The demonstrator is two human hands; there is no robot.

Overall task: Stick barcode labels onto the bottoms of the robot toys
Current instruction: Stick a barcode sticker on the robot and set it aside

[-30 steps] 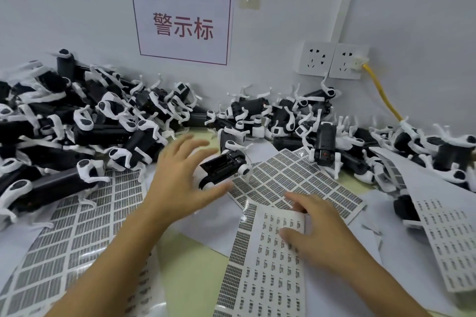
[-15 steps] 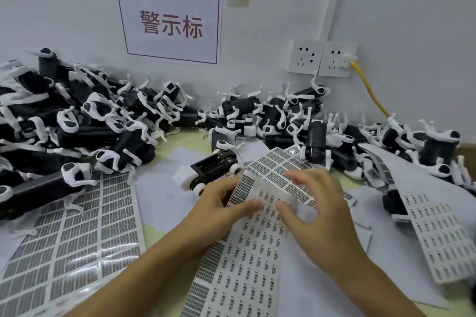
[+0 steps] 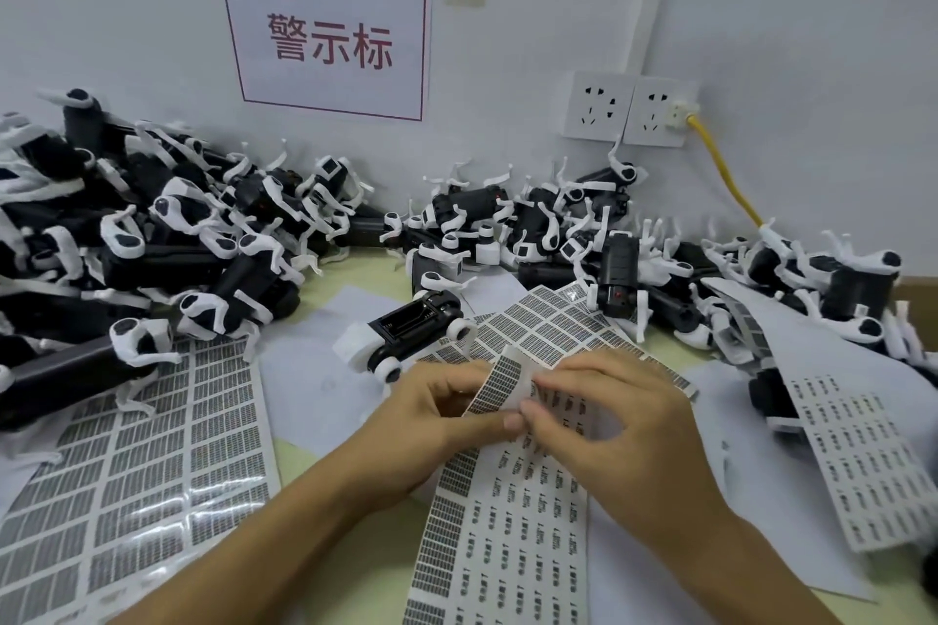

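A long barcode label sheet lies in front of me with its top end curled up. My left hand pinches that curled top edge between thumb and fingers. My right hand pinches at the same edge from the right, fingers bent over the labels. Just beyond my hands lies one black-and-white robot toy on its back, bottom facing up. Neither hand touches it.
Piles of black-and-white robot toys fill the left and the back along the wall. More label sheets lie at the left, centre and right. A yellow cable runs from the wall socket.
My left hand came back from the toy to the label sheet. Both hands now pinch the sheet's top end, which has lifted and curled up from the table.
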